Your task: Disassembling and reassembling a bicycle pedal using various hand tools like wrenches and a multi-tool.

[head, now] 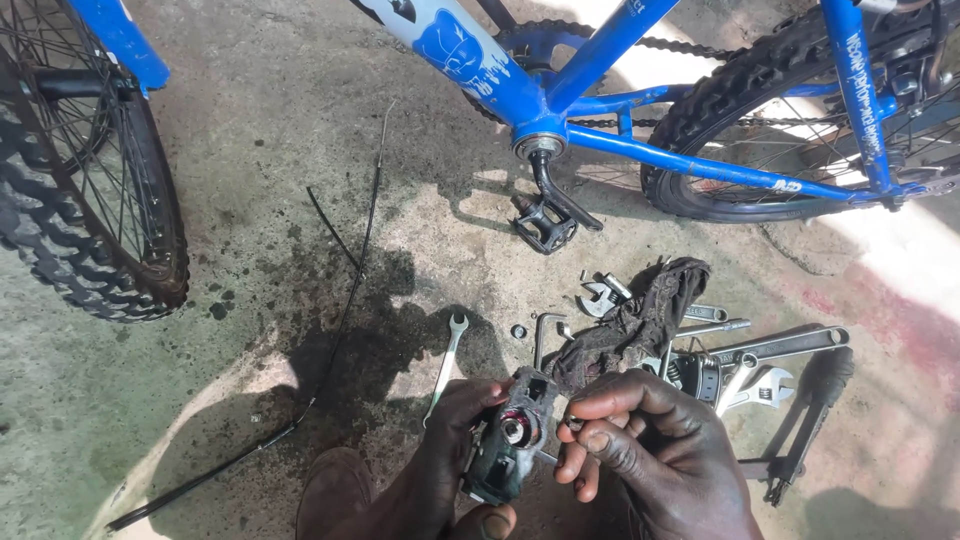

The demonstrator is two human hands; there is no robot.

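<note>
1. A grimy black bicycle pedal point(508, 437) sits low in the middle of the view, just above the bottom edge, held up off the ground between both hands.
2. The left hand point(440, 470) wraps the pedal's left side, fingers curled around its body and thumb near its lower end.
3. The right hand point(650, 450) meets the pedal's right side; its thumb and forefinger are pressed together at a small metal part point(573, 424) by the pedal's axle end.
4. Just above the right hand a dark, oily rag point(640, 320) lies crumpled, one end almost touching the pedal's top.
5. To the right of the rag a heap of tools point(760, 365) covers the concrete: adjustable wrenches, a long handle and a black bar.
6. Left of the hands lies a slim combination spanner point(446, 365), with a black cable point(340, 300) trailing further left across an oil stain.
7. A blue bicycle frame point(590, 110) spans the top, its crank and fitted pedal point(547, 225) hanging down.
8. A knobbly front tyre point(90, 190) closes the left edge; bare concrete lies open between it and the cable.
</note>
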